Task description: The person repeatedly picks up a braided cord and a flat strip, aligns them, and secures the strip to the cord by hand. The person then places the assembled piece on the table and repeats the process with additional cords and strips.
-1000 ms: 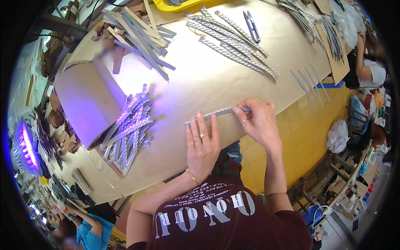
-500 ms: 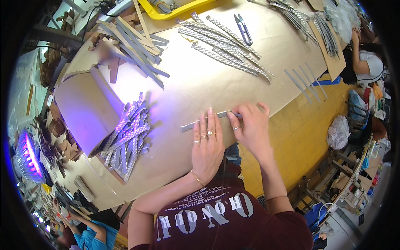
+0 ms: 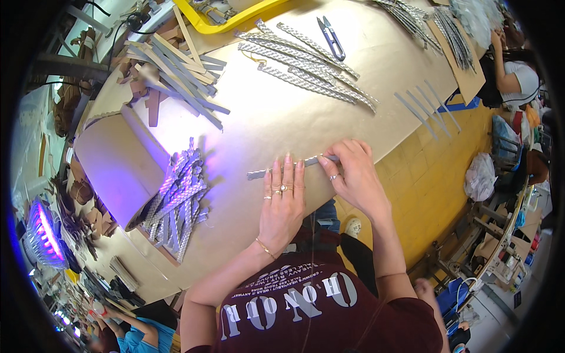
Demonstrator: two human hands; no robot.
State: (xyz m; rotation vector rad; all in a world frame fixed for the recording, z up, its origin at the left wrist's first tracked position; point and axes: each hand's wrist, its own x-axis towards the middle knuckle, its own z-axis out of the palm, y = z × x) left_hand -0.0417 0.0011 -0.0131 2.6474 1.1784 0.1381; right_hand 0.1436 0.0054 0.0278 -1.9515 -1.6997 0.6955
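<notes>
A narrow grey-and-white braided strip [image 3: 257,175] lies slantwise near the front edge of the table. My left hand [image 3: 283,203] is flat on it, its stretched fingers pressing across the strip's middle. The strip's left end sticks out past those fingers. Thumb and fingers of my right hand [image 3: 354,176] pinch the strip at its right end, where a plain grey piece shows. Part of that end is hidden behind the right fingers.
To the left, a pile of short braided pieces [image 3: 179,194] spills from a curled brown sheet [image 3: 118,156]. Farther off lie longer braided strips [image 3: 306,65], blue thread snips [image 3: 331,38], flat grey and tan strips [image 3: 176,70] and a yellow tray [image 3: 235,23]. Thin grey strips [image 3: 429,109] overhang the right edge.
The whole view has shifted slightly, so the table things appear farther left. My right fingers are curled closer around the strip's end. My left hand stays flat on it. A shoe has come into view.
</notes>
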